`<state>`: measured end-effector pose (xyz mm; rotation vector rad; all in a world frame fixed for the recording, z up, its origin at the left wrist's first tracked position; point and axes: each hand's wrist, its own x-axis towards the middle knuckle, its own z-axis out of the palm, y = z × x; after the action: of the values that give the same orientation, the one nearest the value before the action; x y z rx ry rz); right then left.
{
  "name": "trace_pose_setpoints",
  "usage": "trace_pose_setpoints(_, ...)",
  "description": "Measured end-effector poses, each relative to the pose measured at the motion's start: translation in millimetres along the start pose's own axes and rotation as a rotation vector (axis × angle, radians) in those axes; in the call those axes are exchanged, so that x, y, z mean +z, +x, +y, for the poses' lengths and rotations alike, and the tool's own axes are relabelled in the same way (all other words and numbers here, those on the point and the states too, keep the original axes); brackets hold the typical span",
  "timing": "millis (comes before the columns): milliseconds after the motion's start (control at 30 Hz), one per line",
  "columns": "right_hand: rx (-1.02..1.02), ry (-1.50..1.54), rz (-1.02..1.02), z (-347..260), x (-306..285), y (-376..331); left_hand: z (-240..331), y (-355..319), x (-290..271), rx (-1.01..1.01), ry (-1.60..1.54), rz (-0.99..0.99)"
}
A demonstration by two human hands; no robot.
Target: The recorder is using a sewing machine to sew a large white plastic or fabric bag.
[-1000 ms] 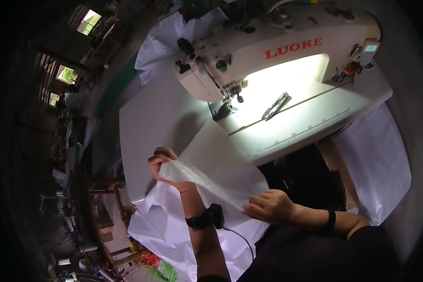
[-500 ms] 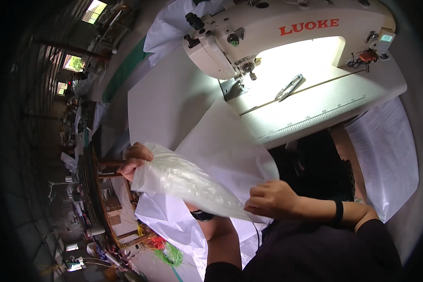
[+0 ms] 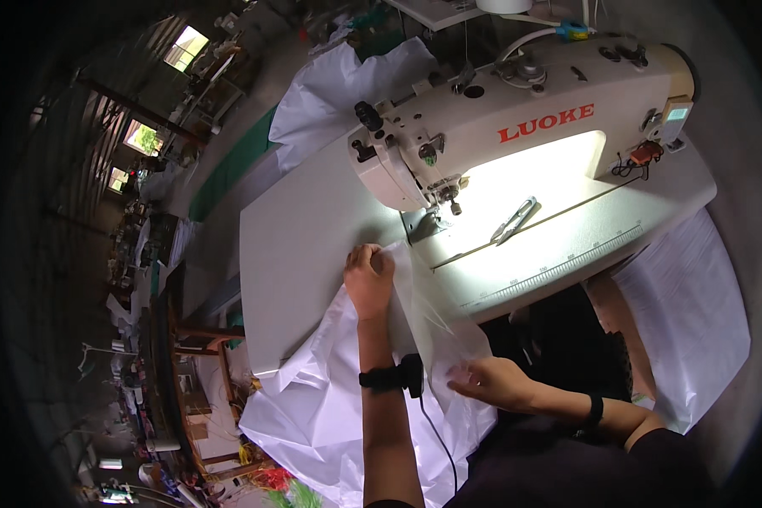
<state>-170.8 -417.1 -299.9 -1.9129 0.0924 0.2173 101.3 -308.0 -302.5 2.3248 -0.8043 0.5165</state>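
Observation:
A thin, translucent white plastic sheet (image 3: 423, 313) hangs over the near edge of the sewing table, with its upper corner just short of the needle area. My left hand (image 3: 368, 279) is closed on the sheet by that corner, over the light table top. Lower and to the right, my right hand (image 3: 495, 383) has its bent fingers at the sheet's right side; these fingertips are slightly blurred. More creased white sheet (image 3: 322, 415) drapes below my left forearm. The sewing machine's needle and presser foot (image 3: 443, 216) stand just beyond my left hand.
Small thread snips (image 3: 514, 222) lie on the lit bed of the sewing machine (image 3: 559, 127). A stack of white sheets (image 3: 690, 313) hangs at the right. Another crumpled white sheet (image 3: 339, 89) lies beyond the table. Red and green strands (image 3: 284, 487) sit at the lower left.
My left hand has moved right and away from me, bringing the sheet's edge near the needle. The sheet, bunched and stretched between both hands before, now hangs down. My right hand shifted slightly.

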Motion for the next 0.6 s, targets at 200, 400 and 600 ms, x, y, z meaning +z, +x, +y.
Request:
trace_pose_setpoints(200,0.002,-0.083,-0.023,-21,-11,2,0,-3,3,0.057,0.101,0.031)
trace_pose_setpoints(400,-0.084,-0.405,-0.228,-29,14,11,-3,-3,4,0.04,0.114,0.028)
trace_pose_setpoints(600,0.368,0.493,-0.278,43,-17,-26,-5,-10,0,0.059,0.079,-0.002)
